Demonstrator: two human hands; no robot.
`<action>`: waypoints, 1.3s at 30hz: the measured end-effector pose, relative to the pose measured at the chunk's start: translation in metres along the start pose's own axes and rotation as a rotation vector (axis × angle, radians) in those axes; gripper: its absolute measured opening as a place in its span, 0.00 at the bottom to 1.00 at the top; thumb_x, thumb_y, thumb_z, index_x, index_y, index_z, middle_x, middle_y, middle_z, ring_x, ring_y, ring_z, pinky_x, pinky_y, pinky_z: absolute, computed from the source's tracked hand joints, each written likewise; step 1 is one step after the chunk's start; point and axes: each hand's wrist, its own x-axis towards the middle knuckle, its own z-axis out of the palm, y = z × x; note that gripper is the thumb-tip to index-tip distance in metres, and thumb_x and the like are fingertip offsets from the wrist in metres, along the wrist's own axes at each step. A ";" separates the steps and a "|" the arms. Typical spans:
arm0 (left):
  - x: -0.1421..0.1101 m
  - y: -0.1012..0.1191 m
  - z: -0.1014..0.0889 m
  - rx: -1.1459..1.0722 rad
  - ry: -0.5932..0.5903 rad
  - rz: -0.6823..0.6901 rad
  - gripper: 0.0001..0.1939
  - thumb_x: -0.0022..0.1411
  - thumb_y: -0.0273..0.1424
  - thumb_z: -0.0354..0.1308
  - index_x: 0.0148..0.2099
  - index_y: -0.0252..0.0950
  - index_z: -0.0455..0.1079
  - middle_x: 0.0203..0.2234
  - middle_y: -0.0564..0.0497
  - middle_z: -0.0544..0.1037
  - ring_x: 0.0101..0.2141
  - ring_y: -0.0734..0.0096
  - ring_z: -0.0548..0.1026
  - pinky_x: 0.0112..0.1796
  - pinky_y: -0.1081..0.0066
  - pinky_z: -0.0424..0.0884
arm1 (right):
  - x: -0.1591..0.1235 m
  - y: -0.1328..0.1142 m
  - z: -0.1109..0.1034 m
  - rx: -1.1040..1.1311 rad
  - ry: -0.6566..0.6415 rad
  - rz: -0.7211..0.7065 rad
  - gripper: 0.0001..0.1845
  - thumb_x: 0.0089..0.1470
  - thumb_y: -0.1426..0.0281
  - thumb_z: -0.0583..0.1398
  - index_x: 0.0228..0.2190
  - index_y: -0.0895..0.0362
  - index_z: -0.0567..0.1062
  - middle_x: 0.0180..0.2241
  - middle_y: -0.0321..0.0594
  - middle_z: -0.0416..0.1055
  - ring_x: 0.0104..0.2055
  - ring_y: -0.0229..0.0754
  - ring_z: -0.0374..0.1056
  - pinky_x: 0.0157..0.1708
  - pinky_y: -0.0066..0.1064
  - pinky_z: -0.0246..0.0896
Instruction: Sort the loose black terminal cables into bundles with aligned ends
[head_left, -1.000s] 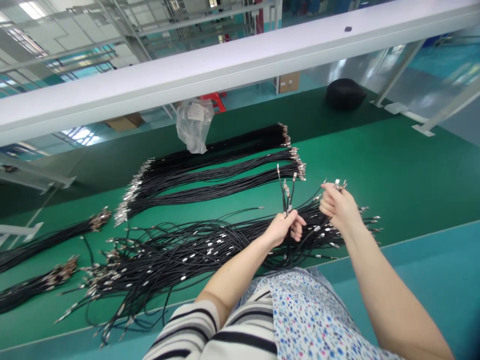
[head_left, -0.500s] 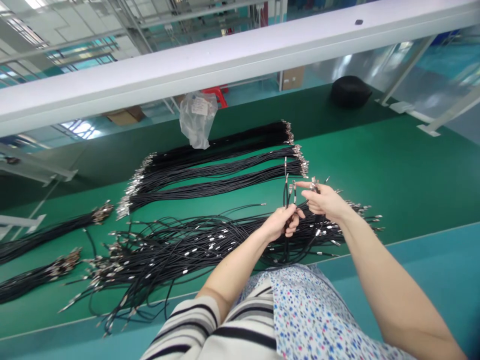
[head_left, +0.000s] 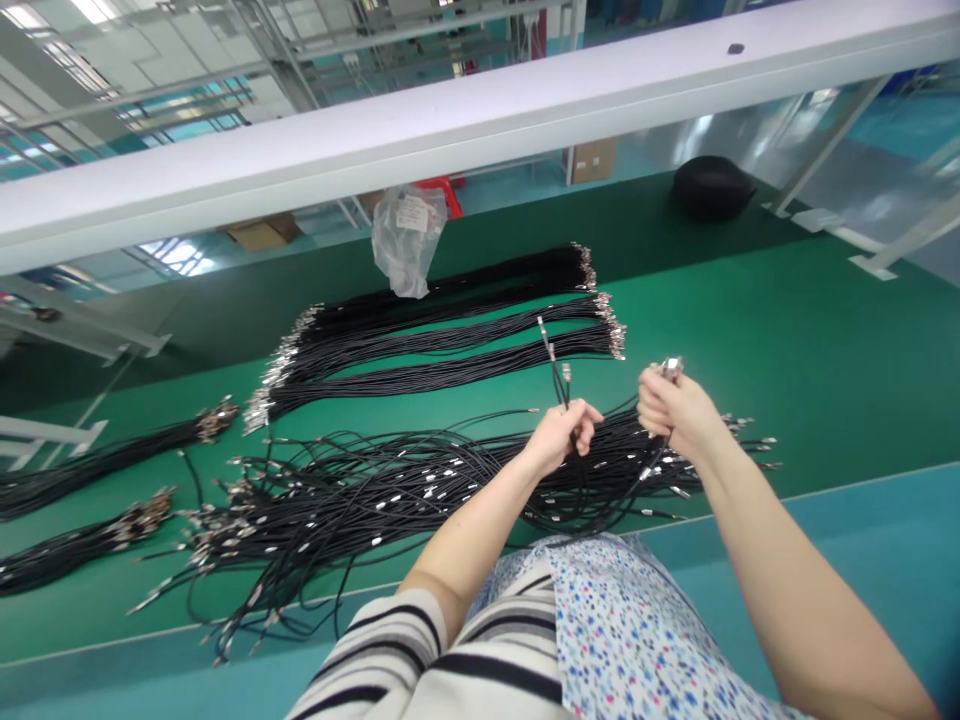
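Note:
My left hand (head_left: pixel 564 436) is closed round a few black cables (head_left: pixel 556 382), whose metal-tipped ends stick up above the fingers. To its right, my right hand (head_left: pixel 679 408) makes a fist round a bunch of cables with silver connectors (head_left: pixel 672 368) showing at the top. The cable lengths hang below both hands toward a loose, tangled pile of black cables (head_left: pixel 360 500) with small white tags. Beyond my hands lie straightened cable bundles (head_left: pixel 442 370), their connector ends lined up on each side. The palms hide how many cables each hand holds.
More cable bundles (head_left: pixel 112 535) lie at the left of the green table (head_left: pixel 810 330). A clear plastic bag (head_left: pixel 409 240) hangs near the white crossbar (head_left: pixel 450 120). A black rounded object (head_left: pixel 711 188) sits at the back right, near white metal legs (head_left: pixel 874 262).
My right hand has moved away to the right from the left hand's cable ends and closed into a fist. Fewer ends stick up from my left hand, and they lean left.

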 end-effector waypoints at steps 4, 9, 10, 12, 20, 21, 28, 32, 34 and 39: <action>-0.005 -0.001 0.009 0.127 -0.237 -0.049 0.26 0.56 0.50 0.48 0.32 0.28 0.66 0.11 0.57 0.60 0.13 0.82 0.56 0.17 0.78 0.57 | 0.001 0.011 0.016 -0.270 -0.019 0.074 0.18 0.37 0.61 0.66 0.25 0.59 0.67 0.09 0.24 0.48 0.09 0.26 0.41 0.08 0.20 0.34; -0.007 0.001 0.001 0.331 -0.228 -0.044 0.29 0.57 0.51 0.43 0.46 0.30 0.67 0.29 0.45 0.73 0.29 0.74 0.69 0.26 0.77 0.65 | 0.009 0.013 0.016 -0.362 0.171 -0.111 0.19 0.41 0.57 0.63 0.23 0.62 0.71 0.09 0.28 0.52 0.10 0.27 0.45 0.08 0.22 0.39; -0.008 0.003 -0.002 0.382 -0.226 -0.046 0.29 0.58 0.50 0.43 0.47 0.31 0.67 0.33 0.44 0.74 0.32 0.73 0.70 0.28 0.77 0.65 | 0.010 0.011 0.013 -0.323 0.207 -0.157 0.19 0.42 0.57 0.62 0.24 0.62 0.71 0.09 0.29 0.54 0.10 0.27 0.45 0.08 0.22 0.40; -0.010 0.007 -0.008 0.455 -0.247 -0.055 0.28 0.59 0.49 0.42 0.46 0.33 0.68 0.37 0.43 0.74 0.35 0.73 0.70 0.29 0.78 0.65 | 0.013 0.005 0.006 -0.207 0.250 -0.206 0.18 0.44 0.57 0.62 0.26 0.61 0.71 0.12 0.30 0.58 0.10 0.27 0.45 0.08 0.22 0.42; 0.000 0.010 -0.001 0.611 -0.508 -0.244 0.30 0.56 0.53 0.41 0.32 0.29 0.68 0.23 0.44 0.74 0.22 0.73 0.71 0.17 0.78 0.61 | 0.019 -0.004 0.013 -0.059 0.091 -0.113 0.24 0.37 0.62 0.67 0.37 0.60 0.71 0.12 0.25 0.49 0.12 0.25 0.41 0.09 0.20 0.34; 0.001 0.010 0.000 0.632 -0.539 -0.251 0.30 0.56 0.53 0.41 0.31 0.29 0.68 0.22 0.44 0.74 0.21 0.73 0.71 0.16 0.78 0.60 | 0.021 -0.004 0.014 -0.077 0.110 -0.119 0.21 0.38 0.62 0.66 0.34 0.60 0.72 0.12 0.25 0.49 0.11 0.25 0.41 0.09 0.20 0.34; 0.003 0.020 -0.018 0.412 -0.358 -0.223 0.31 0.56 0.54 0.41 0.42 0.30 0.66 0.23 0.47 0.73 0.20 0.74 0.71 0.19 0.76 0.63 | 0.012 -0.003 -0.029 -0.239 0.389 -0.319 0.17 0.43 0.59 0.63 0.18 0.59 0.67 0.21 0.36 0.64 0.23 0.33 0.61 0.21 0.25 0.58; 0.021 0.048 -0.038 0.401 -0.060 -0.071 0.28 0.58 0.52 0.39 0.32 0.31 0.63 0.10 0.59 0.58 0.10 0.80 0.60 0.15 0.78 0.55 | -0.039 0.010 -0.074 0.099 0.359 -0.204 0.17 0.47 0.59 0.61 0.18 0.56 0.64 0.14 0.30 0.55 0.19 0.32 0.56 0.23 0.28 0.59; 0.043 0.064 -0.039 0.553 0.083 0.047 0.26 0.60 0.50 0.38 0.30 0.32 0.63 0.09 0.61 0.53 0.09 0.82 0.54 0.16 0.79 0.53 | -0.068 0.025 -0.092 0.287 0.355 -0.124 0.18 0.49 0.60 0.60 0.18 0.56 0.61 0.11 0.26 0.46 0.13 0.28 0.44 0.16 0.24 0.52; 0.127 0.048 0.000 1.383 0.176 0.080 0.20 0.62 0.42 0.40 0.33 0.34 0.66 0.27 0.49 0.73 0.29 0.72 0.72 0.31 0.74 0.64 | -0.104 0.062 -0.108 0.434 0.478 -0.062 0.08 0.46 0.66 0.62 0.24 0.56 0.69 0.10 0.24 0.42 0.11 0.26 0.35 0.11 0.21 0.36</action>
